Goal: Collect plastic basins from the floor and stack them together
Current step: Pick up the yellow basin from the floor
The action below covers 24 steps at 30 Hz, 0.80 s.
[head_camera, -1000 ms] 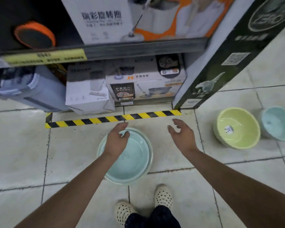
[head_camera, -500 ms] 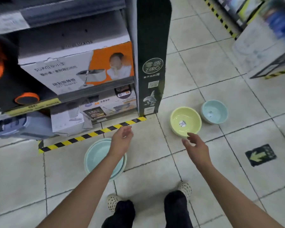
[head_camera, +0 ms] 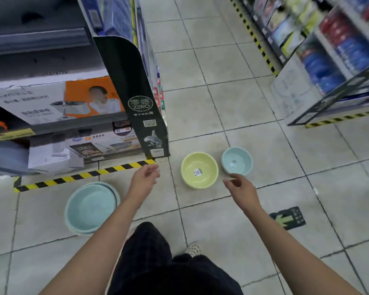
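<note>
On the tiled floor [head_camera: 200, 107], 1 wide blue basin [head_camera: 90, 207] sits at the left, near the striped tape [head_camera: 83, 174]. The left hand [head_camera: 144, 179] hovers loosely curled, holding nothing. Next comes 1 green basin [head_camera: 207, 165], then the right hand [head_camera: 241, 190], relaxed and empty, by 1 small blue basin [head_camera: 241, 156].

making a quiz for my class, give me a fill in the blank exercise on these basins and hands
The small blue basin lies directly to the ____ of the yellow-green basin.
The left hand and the right hand both hold ____.
The large blue basins sit near black-and-____ striped tape.
Missing words: right; nothing; yellow.
</note>
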{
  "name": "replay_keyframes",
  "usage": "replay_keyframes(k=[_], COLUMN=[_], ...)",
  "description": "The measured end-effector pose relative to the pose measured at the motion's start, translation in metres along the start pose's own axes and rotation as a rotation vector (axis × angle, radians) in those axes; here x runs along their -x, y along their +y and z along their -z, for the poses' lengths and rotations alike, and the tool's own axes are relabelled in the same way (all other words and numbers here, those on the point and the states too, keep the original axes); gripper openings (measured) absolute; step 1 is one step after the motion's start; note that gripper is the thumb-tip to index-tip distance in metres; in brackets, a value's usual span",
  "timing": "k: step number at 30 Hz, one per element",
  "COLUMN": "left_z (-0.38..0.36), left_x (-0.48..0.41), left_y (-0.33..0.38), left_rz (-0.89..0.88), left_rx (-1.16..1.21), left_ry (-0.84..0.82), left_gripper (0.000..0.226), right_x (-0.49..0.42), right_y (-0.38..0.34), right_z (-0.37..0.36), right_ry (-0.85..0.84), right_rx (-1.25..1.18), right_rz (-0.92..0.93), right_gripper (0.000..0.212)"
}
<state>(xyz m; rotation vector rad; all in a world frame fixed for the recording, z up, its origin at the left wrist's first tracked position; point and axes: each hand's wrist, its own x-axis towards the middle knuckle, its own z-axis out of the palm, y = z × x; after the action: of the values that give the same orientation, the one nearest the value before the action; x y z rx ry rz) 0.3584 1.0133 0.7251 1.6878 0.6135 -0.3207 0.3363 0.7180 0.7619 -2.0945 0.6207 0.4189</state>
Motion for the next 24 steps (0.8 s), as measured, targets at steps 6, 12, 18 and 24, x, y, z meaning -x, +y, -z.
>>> replay_keyframes(k=[6, 12, 18, 24], left_z=[-0.044, -0.08, -0.115, -0.157], left_x=[-0.015, -0.062, -0.099, -0.133], left_y=[-0.002, 0.002, 0.017, 0.014], left_rz=[0.072, 0.213, 0.287, 0.38], left_rx=[0.008, -0.021, -0.079, -0.055], left_ry=[0.019, 0.04, 0.079, 0.203], left_gripper=[0.01, 0.012, 0.023, 0.027], right_x=[-0.062, -0.122, -0.185, -0.274], right_y=[-0.003, -0.019, -0.024, -0.023], right_z=[0.022, 0.038, 0.067, 0.072], right_ry=[-0.102, -0.17, -0.213, -0.354], right_rx=[0.072, 0.097, 0.155, 0.307], right_rz=[-0.028, -0.035, -0.037, -0.013], right_gripper=[0.042, 0.044, 0.047, 0.05])
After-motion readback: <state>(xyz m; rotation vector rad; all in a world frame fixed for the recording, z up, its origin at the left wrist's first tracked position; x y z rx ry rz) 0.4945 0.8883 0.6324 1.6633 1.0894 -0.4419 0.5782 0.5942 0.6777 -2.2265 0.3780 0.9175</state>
